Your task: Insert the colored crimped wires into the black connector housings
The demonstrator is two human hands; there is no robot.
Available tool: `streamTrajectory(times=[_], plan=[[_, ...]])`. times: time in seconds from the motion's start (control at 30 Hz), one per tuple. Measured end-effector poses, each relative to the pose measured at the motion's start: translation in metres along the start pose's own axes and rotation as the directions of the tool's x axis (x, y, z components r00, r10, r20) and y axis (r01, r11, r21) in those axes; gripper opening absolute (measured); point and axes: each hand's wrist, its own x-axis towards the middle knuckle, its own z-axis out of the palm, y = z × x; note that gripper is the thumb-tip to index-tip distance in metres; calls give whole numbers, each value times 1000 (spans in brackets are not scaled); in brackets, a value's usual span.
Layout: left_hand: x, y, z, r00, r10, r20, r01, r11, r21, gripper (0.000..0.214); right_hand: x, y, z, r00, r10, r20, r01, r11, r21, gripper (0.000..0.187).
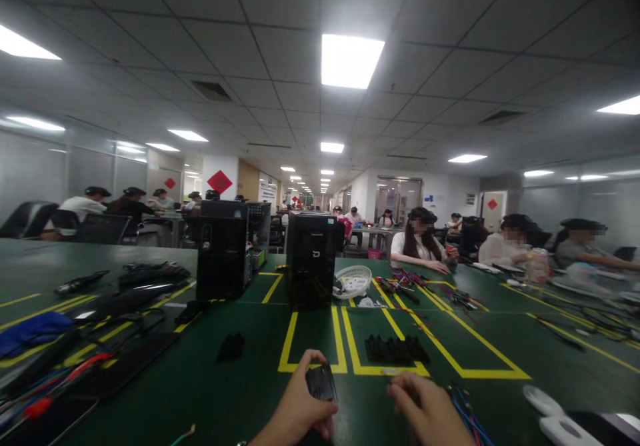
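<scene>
Standing under ceiling lights (pixel 353 61): yellow-taped green table (pixel 225 393)

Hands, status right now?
Left hand: closed on a small black part.
Right hand: partly curled; whether it holds anything cannot be told.

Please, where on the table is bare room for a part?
Bare tabletop shows between the left hand and the loose black piece, and within the yellow outline before the central black tower. The left side is crowded with cables and a blue item.
</scene>
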Motion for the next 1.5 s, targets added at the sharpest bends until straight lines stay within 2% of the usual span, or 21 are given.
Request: streamTrajectory(times=[0.07, 0.13, 0.2, 0.27, 0.33, 0.47, 0.53, 0.6, 0.8, 1.13, 1.33, 1.5], plan=[[3, -8, 1, 999, 21, -31, -21, 1000, -16, 70, 7, -20, 38, 995, 48, 92, -65, 980, 189, 23], [5, -15, 2, 996, 59, -68, -60, 998, -7, 70, 15, -28, 71, 990, 81, 118, -114, 944, 310, 19], [5, -18, 2, 983, 149, -112, -145, 989, 38, 64, 21, -29, 93, 988, 93, 119, -132, 918, 375, 19], [4, -18, 2, 958, 243, -151, -228, 967, 113, 56, 23, -27, 104, 989, 85, 125, -131, 893, 432, 22], [3, -17, 2, 942, 274, -193, -244, 956, 166, 50, 22, -26, 107, 987, 72, 146, -137, 850, 508, 28], [2, -15, 6, 982, 93, -167, -73, 990, 121, 58, 14, -28, 109, 977, 47, 206, -167, 772, 614, 40], [1, -14, 9, 993, 22, -117, -12, 996, 89, 63, 12, -29, 112, 980, 46, 191, -155, 780, 606, 42], [-2, -10, 11, 996, 19, -91, -13, 998, 66, 64, 12, -29, 117, 988, 54, 145, -129, 802, 583, 41], [-9, 4, 14, 994, -12, -113, 19, 998, 62, 62, 15, -19, 127, 999, 25, -20, -11, 863, 505, 36], [-7, -6, 13, 993, 78, -84, -68, 990, 121, 60, 11, -18, 129, 997, 30, -70, 1, 912, 410, 34], [-8, -3, 15, 991, 84, -109, -68, 988, 142, 57, 10, -20, 125, 994, -12, -107, 49, 938, 343, 33], [-7, -9, 12, 988, 115, -105, -100, 985, 141, 56, 9, -21, 123, 993, -17, -116, 51, 954, 295, 34]])
